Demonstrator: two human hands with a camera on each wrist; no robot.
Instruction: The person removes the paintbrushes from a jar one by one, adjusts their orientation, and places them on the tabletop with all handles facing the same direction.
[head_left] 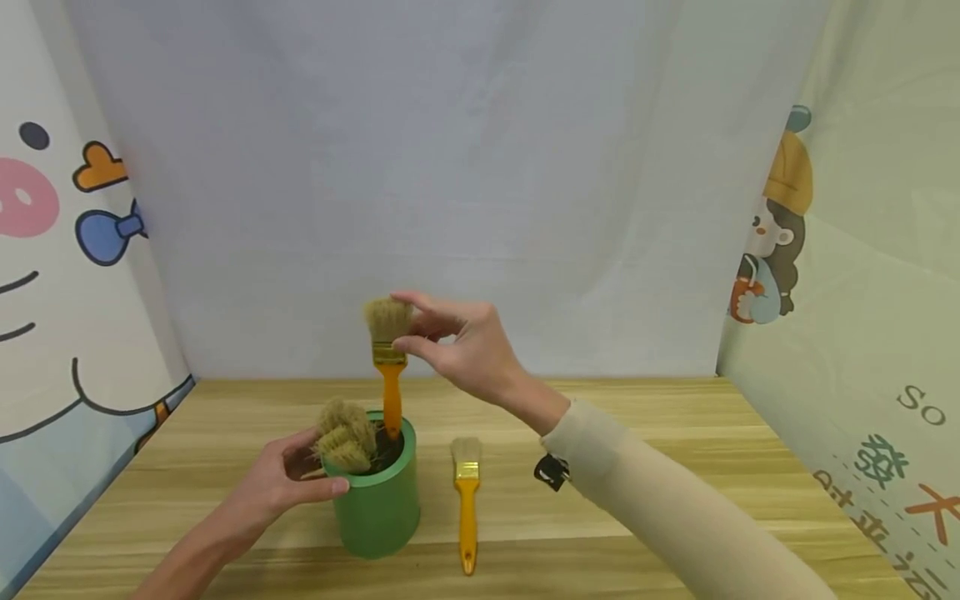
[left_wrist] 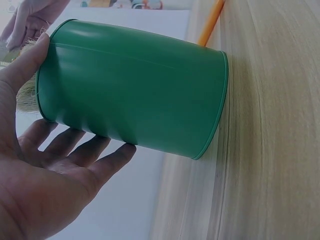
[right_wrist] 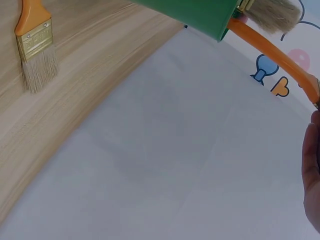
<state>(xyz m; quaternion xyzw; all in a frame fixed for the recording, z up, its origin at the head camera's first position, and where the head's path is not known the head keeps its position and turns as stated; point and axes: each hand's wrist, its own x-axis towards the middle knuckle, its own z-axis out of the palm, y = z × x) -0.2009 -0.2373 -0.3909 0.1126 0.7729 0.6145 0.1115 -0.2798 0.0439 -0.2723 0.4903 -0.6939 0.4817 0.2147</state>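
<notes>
A green cylindrical can [head_left: 379, 512] stands on the wooden table with bushy paintbrush bristles [head_left: 346, 437] sticking up from its left side. My left hand [head_left: 262, 483] grips the can near the top, its thumb by the rim and its fingers along the far side in the left wrist view [left_wrist: 55, 170]. Above the can, my right hand [head_left: 465, 346] pinches a paintbrush [head_left: 391, 375] at its metal band and bristles. This brush is upright, bristles up, and the tip of its orange handle [right_wrist: 275, 52] is inside the can's mouth.
Another paintbrush [head_left: 467, 504] with a yellow-orange handle lies on the table [head_left: 600, 517] right of the can, bristles pointing away. A pale cloth [head_left: 450, 167] hangs behind the table, with printed cloths at the left [head_left: 45, 333] and right [head_left: 862, 333].
</notes>
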